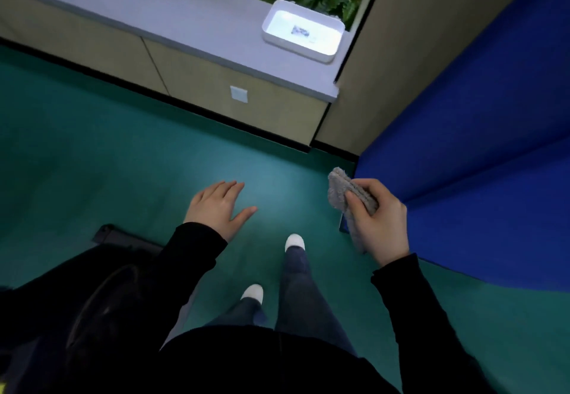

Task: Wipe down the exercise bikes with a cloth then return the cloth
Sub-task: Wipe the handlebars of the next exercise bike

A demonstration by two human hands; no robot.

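Near right, the right hand (382,221) grips the folded grey cloth (339,187), bunched for carrying. The left hand (216,205) hangs empty, fingers spread. Far right, a white tray (296,49) sits on the desk (154,8), probably where the cloth goes back.

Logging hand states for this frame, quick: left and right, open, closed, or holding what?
Left hand: open, fingers spread, holding nothing.
Right hand: closed around the grey cloth.

Right hand (381,217) gripping grey cloth (342,188), left hand (217,205) spread, white tray (271,28) on ledge (154,11)
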